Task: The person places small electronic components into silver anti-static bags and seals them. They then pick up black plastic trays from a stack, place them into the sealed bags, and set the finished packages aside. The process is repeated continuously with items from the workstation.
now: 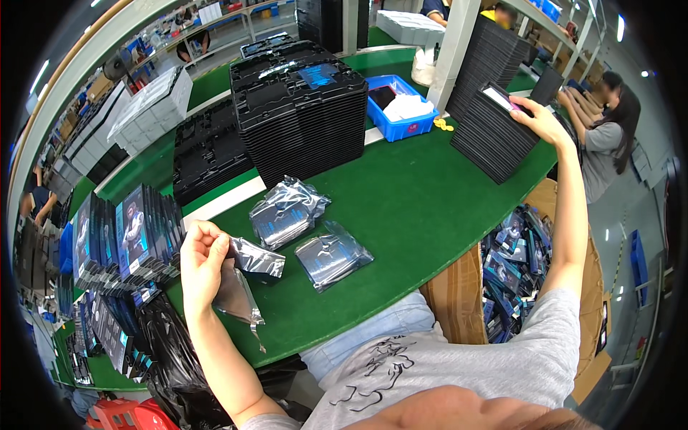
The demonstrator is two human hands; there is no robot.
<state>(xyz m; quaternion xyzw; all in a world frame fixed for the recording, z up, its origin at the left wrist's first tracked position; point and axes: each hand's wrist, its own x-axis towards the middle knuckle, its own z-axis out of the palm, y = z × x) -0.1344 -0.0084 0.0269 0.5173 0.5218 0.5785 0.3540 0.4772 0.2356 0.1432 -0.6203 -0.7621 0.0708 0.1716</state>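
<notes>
My left hand (203,266), at the near left of the table, pinches a torn silvery plastic bag (256,259). A brownish see-through part (238,295) of plastic film hangs below its fingers. To the far right, my right hand (539,120) reaches over a leaning stack of black trays (489,140). Its thumb and fingers close on the end of a flat white piece with a pink edge (499,99), lying on top of the stack. Between my hands, two clear bags of flat dark packs lie on the table: one crumpled bag (285,215) and one flatter bag (332,256).
A tall pile of black trays (304,118) stands at the back beside a blue bin (401,127). Dark printed boxes (136,233) are stacked at left. A carton (459,287) full of small boxes sits below the table's right edge. Co-workers sit farther off.
</notes>
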